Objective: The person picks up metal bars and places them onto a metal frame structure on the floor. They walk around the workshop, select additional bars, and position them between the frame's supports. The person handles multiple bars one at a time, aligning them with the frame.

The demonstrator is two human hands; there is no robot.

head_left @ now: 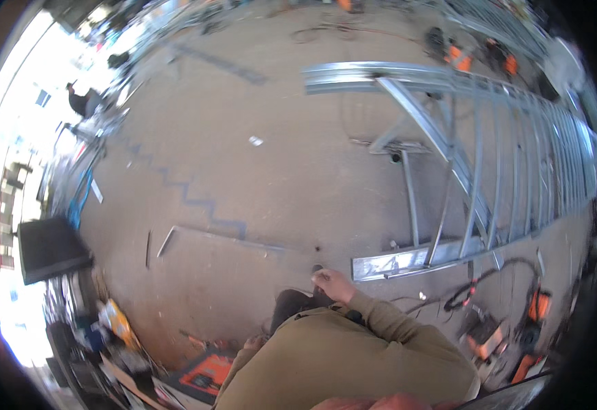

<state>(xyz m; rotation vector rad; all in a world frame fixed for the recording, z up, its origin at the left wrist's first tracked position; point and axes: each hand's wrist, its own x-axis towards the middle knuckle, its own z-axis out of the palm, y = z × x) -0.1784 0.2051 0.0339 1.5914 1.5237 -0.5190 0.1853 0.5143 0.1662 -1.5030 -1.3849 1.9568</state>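
Note:
My right hand (336, 285) is in front of my body, over my dark-clad leg (290, 305). Its fingers look curled together; a small dark rounded shape (317, 268) shows at their tips, and I cannot make out whether it is held or is a shoe tip behind. Only a little of my left hand (254, 342) shows beside my olive sleeve, low and close to my body, its fingers blurred. The left hand is nearest an orange and black case or panel (207, 373) and some small orange-red tools (203, 342) on the floor.
A long metal stud frame (414, 263) stretches across the right side. Orange and black power tools (486, 336) and a dark hose (459, 295) lie at the lower right. A thin bent metal strip (223, 237) is on the floor ahead. A dark box-like object (52, 249) stands left. Another person (85, 101) is far left.

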